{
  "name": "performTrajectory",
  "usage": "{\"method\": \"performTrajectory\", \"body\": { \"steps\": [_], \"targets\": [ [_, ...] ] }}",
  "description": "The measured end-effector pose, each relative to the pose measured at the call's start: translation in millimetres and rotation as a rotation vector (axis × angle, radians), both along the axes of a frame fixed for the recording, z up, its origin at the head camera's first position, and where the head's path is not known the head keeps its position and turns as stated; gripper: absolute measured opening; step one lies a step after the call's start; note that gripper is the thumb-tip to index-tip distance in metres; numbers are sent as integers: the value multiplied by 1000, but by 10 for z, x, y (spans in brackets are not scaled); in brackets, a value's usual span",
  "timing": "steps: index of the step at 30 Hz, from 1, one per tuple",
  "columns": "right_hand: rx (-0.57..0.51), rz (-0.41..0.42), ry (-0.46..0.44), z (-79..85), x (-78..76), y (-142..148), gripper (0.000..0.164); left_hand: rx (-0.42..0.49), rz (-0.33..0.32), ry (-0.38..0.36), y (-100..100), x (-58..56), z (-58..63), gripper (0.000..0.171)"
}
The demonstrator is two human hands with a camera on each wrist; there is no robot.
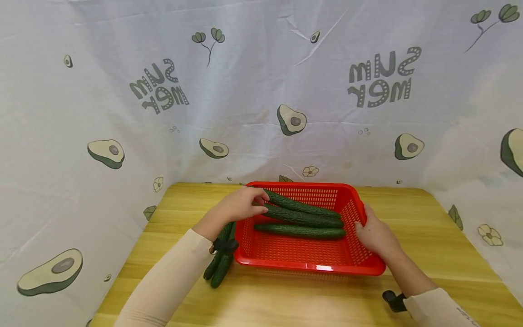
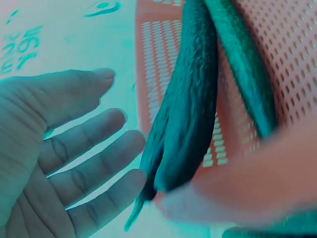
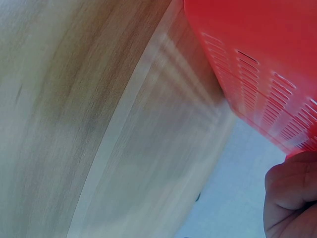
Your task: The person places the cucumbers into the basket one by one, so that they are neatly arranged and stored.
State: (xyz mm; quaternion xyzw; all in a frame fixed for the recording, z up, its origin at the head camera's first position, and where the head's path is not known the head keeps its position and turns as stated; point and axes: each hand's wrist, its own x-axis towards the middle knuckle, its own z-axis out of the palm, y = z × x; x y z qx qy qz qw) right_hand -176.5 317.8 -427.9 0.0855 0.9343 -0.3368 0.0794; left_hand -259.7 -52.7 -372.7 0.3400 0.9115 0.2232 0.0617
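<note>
A red plastic basket (image 1: 286, 265) holds three long dark green cucumbers. Two of them, an upper cucumber (image 1: 302, 204) and a middle cucumber (image 1: 304, 218), lie close together; a lower cucumber (image 1: 300, 231) lies apart, nearer the front. My left hand (image 1: 244, 203) is over the basket's left rim, at the left ends of the upper pair. In the left wrist view its fingers (image 2: 99, 158) are spread, with the cucumber ends (image 2: 171, 173) just beyond the fingertips. My right hand (image 1: 376, 234) grips the basket's right rim, thumb on the inner side; the right wrist view shows its curled fingers (image 3: 292, 193) against the basket wall.
More cucumbers (image 1: 222, 268) lie on the wooden table (image 1: 163, 254) left of the basket, partly under my left wrist. A white cloth (image 1: 253, 100) printed with avocados hangs behind the table and along its sides.
</note>
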Motion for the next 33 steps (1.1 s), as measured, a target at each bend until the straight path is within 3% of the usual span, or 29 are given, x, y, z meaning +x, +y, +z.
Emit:
{"method": "performTrajectory", "body": {
  "steps": [4, 7, 11, 14, 19, 23, 28, 33],
  "targets": [
    [-5, 4, -4, -7, -6, 7, 77, 78, 81, 25, -259, 81, -19, 28],
    [-5, 8, -8, -6, -15, 10, 77, 156, 162, 44, -455, 163, -98, 25],
    [-9, 9, -12, -12, -32, 12, 77, 289, 263, 71, -700, 259, -298, 22],
    [-14, 4, -17, -17, -41, 16, 77, 335, 323, 72, -839, 307, -509, 19],
    [-19, 7, -22, -17, -45, 12, 78, 303, 382, -19, -971, 386, -866, 16],
    [-20, 7, -18, -9, -41, 12, 78, 263, 396, -48, -1014, 422, -1054, 17],
    [-14, 2, -20, -10, -42, 8, 77, 255, 426, -56, -1073, 451, -1169, 31],
    [-12, 4, -22, -11, -45, 7, 77, 253, 499, -72, -1152, 492, -1184, 38]
  ]
}}
